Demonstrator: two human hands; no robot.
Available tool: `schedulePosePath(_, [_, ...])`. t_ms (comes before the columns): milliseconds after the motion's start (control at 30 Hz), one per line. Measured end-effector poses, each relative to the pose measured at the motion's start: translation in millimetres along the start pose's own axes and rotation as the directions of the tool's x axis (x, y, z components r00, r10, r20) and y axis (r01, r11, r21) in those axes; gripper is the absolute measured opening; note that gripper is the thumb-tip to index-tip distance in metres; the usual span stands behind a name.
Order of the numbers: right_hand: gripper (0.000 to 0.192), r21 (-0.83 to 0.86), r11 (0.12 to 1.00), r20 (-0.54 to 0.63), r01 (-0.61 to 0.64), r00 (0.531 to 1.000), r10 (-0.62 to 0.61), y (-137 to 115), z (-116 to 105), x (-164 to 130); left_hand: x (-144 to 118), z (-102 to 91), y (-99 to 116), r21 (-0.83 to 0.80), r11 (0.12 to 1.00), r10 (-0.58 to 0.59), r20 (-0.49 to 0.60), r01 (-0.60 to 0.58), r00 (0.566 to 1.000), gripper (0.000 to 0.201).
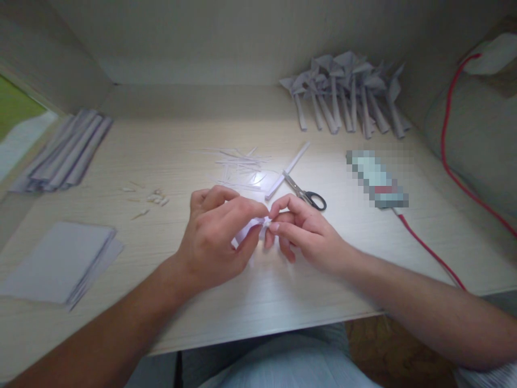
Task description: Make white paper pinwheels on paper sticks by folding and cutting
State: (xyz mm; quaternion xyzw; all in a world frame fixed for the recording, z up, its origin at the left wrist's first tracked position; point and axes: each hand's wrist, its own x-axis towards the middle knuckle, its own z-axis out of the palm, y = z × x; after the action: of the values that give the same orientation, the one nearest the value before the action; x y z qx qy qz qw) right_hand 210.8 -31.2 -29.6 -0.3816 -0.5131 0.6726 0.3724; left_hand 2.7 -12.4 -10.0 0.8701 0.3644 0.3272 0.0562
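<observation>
My left hand (pixel 216 237) holds a piece of white paper (pixel 243 233) between thumb and forefinger, over the near middle of the table. From the other side my right hand (pixel 309 231) pinches the middle of the same paper, where a small white tip (pixel 267 222) shows. Both hands' fingertips meet there, and most of the paper is hidden behind them. Just beyond my right hand lie scissors (pixel 295 186) with dark handles, their blades by a narrow folded paper strip (pixel 299 155). Thin paper slivers (pixel 242 160) are scattered past my left hand.
Several paper pinwheels (pixel 343 73) on rolled stems lean at the back right. Rolled paper tubes (pixel 81 153), a stack of square paper sheets (pixel 56 261) and small cotton swab tips (pixel 155 198) lie left. A pixelated phone-like device (pixel 375 175) with a red cable (pixel 430 258) lies right.
</observation>
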Motion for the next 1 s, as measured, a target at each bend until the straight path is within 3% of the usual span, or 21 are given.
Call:
schedulePosePath(167, [0.02, -0.054, 0.998, 0.006, 0.022, 1.0, -0.022, -1.6, -0.6, -0.1, 0.2, 0.2, -2.0, 0.001, 1.0, -0.028, -0.054, 0.029, 0.998, 0.027])
schedulePosePath(433, [0.022, -0.089, 0.996, -0.106, 0.032, 0.993, -0.041, -5.1, 0.0, 1.4, 2.7, -3.4, -1.0, -0.062, 0.995, -0.09, -0.125, 0.083, 0.988, 0.03])
schedulePosePath(600, [0.015, -0.007, 0.999, -0.182, 0.033, 0.983, -0.034, -6.6, -2.6, 4.8, 1.1, -3.7, 1.3, 0.005, 0.958, -0.277, -0.232, 0.286, 0.932, 0.031])
schedulePosePath(700, [0.014, 0.048, 0.998, -0.213, 0.038, 0.977, -0.027, -6.9, -4.0, 6.5, 0.5, -1.6, 0.7, 0.07, 0.932, -0.344, -0.13, 0.355, 0.93, 0.034])
schedulePosePath(800, [0.014, 0.085, 0.996, -0.216, 0.022, 0.976, -0.003, -7.1, -3.7, 6.9, 0.2, 0.3, -0.3, 0.07, 0.937, -0.34, -0.051, 0.343, 0.939, 0.024])
schedulePosePath(1000, [0.016, 0.063, 0.998, -0.215, 0.011, 0.977, 0.003, -8.9, -1.1, 5.4, -0.4, 0.2, -1.1, 0.01, 0.962, -0.265, -0.185, 0.271, 0.946, 0.004])
